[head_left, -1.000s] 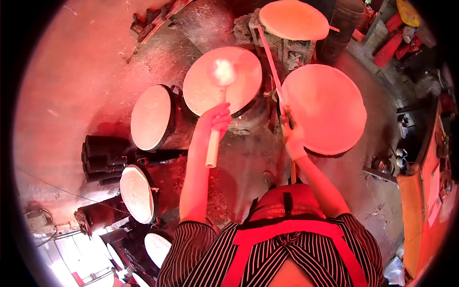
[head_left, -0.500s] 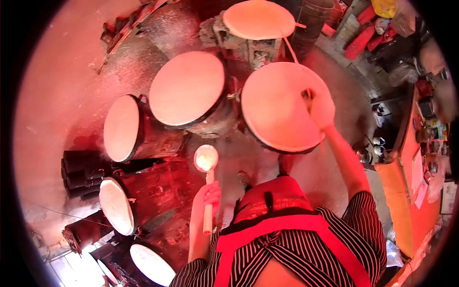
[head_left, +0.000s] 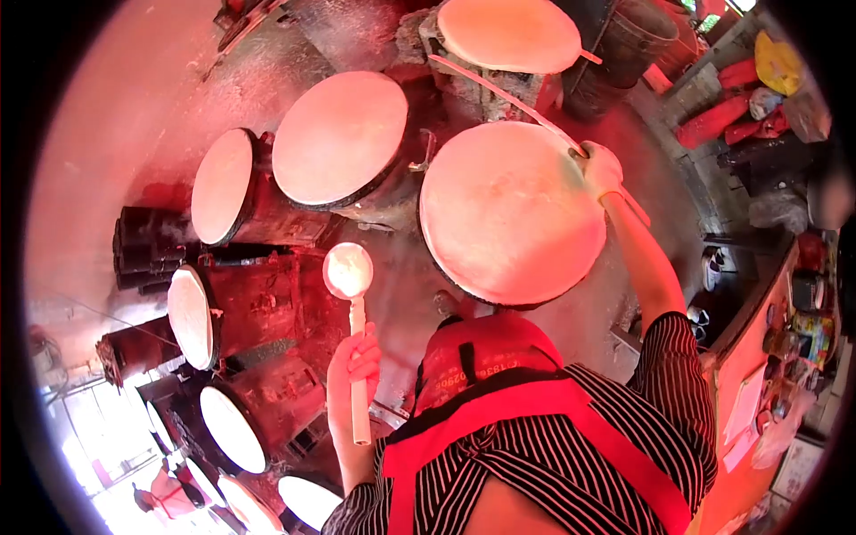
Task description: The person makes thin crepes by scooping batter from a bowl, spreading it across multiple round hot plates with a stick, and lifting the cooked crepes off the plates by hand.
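My left hand is wrapped round the light-coloured handle of a ladle, its round bowl pointing away from me. What is in the bowl I cannot make out. At the right edge of a large round pale-topped drum-like stand, my right hand grips a long thin stick. The stick slants up and left past the far rim of that top. Another round pale top stands just to its left, tilted in this view.
Further round tops stand at the back and down the left side. Dark cylinders lie at the left. A cluttered counter runs along my right. Another person shows at the lower left.
My right hand has shifted from over the large pale top to its right rim, and the stick now shows at length. The view has turned, bringing another person in at the lower left.
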